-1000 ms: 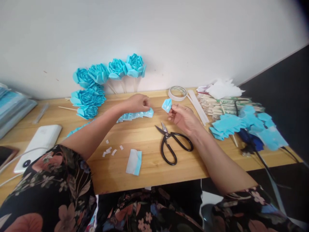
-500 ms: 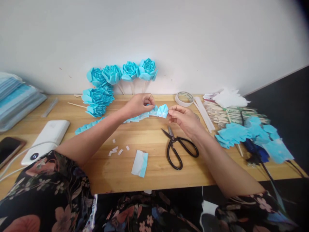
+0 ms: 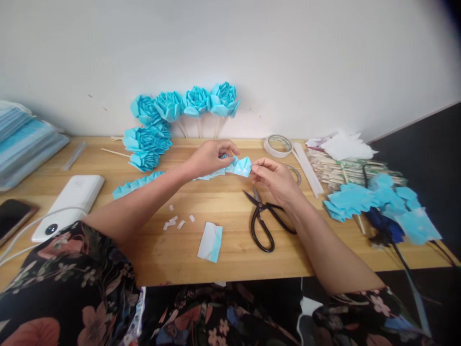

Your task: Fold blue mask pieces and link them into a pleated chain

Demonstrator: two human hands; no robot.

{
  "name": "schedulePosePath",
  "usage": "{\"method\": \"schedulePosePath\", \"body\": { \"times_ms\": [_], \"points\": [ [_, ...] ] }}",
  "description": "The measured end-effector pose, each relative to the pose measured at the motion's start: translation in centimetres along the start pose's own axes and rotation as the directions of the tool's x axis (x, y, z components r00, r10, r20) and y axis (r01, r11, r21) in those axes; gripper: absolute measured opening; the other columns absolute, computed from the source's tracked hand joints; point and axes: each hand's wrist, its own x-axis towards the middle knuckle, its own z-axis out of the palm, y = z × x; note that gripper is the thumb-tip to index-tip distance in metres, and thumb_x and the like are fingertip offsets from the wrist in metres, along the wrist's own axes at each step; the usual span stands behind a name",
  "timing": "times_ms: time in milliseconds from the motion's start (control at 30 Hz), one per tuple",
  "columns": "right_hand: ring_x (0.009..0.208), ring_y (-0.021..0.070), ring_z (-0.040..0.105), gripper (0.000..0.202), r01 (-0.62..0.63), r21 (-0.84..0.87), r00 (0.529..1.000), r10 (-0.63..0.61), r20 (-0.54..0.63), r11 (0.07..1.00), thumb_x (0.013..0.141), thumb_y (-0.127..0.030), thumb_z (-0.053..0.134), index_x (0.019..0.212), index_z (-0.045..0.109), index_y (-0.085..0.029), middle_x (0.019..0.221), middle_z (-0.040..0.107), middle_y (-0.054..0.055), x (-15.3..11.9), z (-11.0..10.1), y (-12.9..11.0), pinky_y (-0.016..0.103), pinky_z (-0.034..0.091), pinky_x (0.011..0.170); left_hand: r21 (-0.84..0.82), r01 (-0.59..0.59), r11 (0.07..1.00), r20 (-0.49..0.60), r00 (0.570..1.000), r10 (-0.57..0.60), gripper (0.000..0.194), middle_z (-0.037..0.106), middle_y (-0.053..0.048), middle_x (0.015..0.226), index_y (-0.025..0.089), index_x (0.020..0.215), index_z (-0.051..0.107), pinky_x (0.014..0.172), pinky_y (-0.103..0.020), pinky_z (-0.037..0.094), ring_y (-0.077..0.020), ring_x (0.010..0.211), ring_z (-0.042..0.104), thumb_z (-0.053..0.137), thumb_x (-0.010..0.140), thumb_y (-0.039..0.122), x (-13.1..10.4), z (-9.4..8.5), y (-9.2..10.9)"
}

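Observation:
A long pleated light-blue strip (image 3: pixel 139 184), like thin non-woven fabric, runs across the table, passing behind my left forearm. My left hand (image 3: pixel 212 157) is closed over the strip near its right end, thumb and forefinger at its upper edge. With thumb and fingertips, my right hand (image 3: pixel 275 177) pinches the folded petal-like end. Below the right hand lie black-handled scissors (image 3: pixel 262 205), blades parted, one handle partly behind my wrist. A small blue-and-white fabric piece (image 3: pixel 210 241) lies flat in front, with several tiny white scraps (image 3: pixel 173 220) to its left.
Several blue fabric flowers (image 3: pixel 225 99) on sticks stand by the wall. At the right are a tape roll (image 3: pixel 278 145), white strips (image 3: pixel 309 169), bundled sticks (image 3: pixel 338 168) and blue pieces (image 3: pixel 351 201). A power bank (image 3: pixel 68 206), phone (image 3: pixel 14 218) and mask packs (image 3: pixel 29 144) occupy the left.
My left forefinger has stretched out a little over the strip. My right hand keeps its pinch on the end. The view has shifted slightly.

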Motion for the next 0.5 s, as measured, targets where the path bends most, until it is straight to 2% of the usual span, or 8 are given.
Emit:
{"method": "schedulePosePath", "body": {
  "times_ms": [500],
  "points": [
    [0.058, 0.0097, 0.054, 0.014, 0.022, -0.059, 0.999, -0.024, -0.034, 0.998, 0.072, -0.034, 0.075, 0.072, 0.070, -0.021, 0.063, 0.062, -0.004, 0.29, -0.27, 0.50, 0.024, 0.044, 0.060, 0.001, 0.006, 1.000, 0.031, 0.999, -0.006, 0.027, 0.073, -0.007, 0.090, 0.012, 0.101, 0.069, 0.065, -0.022, 0.048, -0.0123, 0.073, 0.063, 0.056, 0.078, 0.017, -0.15, 0.21, 0.75]
  ]
}}
